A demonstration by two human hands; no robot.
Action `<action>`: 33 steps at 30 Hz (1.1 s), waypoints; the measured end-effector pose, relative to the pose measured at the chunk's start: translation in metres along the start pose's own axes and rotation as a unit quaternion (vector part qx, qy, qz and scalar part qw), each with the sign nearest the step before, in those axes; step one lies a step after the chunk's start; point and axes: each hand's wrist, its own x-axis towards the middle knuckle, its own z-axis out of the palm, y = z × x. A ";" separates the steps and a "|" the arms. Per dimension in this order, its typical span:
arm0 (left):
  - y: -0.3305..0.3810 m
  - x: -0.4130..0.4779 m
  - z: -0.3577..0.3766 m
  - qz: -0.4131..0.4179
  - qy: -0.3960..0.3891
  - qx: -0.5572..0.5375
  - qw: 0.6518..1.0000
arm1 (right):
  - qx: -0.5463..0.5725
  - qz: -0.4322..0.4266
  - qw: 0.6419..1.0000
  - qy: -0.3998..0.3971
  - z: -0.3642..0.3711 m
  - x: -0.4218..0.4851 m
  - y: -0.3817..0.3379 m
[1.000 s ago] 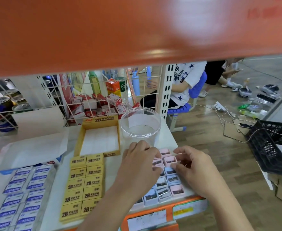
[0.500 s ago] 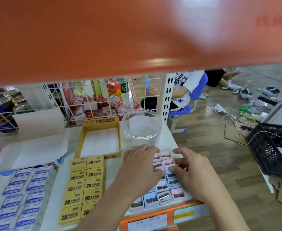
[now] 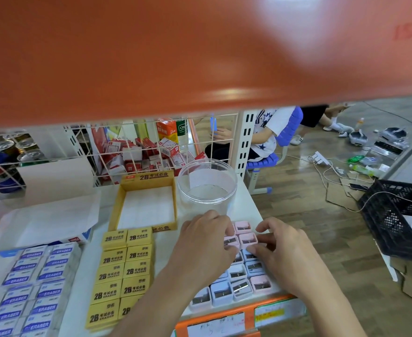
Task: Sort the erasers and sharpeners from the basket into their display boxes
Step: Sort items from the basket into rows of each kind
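Small boxy plastic sharpeners [image 3: 238,273], pink and pale blue with metal blades on top, sit in tight rows at the right front of the white shelf [image 3: 250,203]; about ten show, the rest hidden under the hands. The left hand [image 3: 206,249] lies palm down over the rows, fingers curled onto the pink ones. The right hand [image 3: 282,251] is beside it, fingertips loosely bent and touching a pink sharpener (whether it pinches one I cannot tell). Left of them lie ten yellow 2B erasers [image 3: 124,271] in two columns, then white-and-purple erasers [image 3: 33,283]. Behind stand an empty yellow cardboard display box [image 3: 149,205] and a clear round tub [image 3: 207,188].
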 end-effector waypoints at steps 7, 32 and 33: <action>0.001 0.000 0.001 0.010 0.002 0.014 1.000 | -0.009 -0.013 1.000 0.006 0.001 -0.002 -0.003; -0.040 -0.048 -0.055 -0.051 0.099 0.079 0.991 | -0.039 -0.214 0.972 0.089 0.022 -0.005 -0.068; -0.048 -0.056 -0.063 -0.068 0.110 0.083 0.988 | -0.040 -0.239 0.966 0.087 0.027 -0.004 -0.080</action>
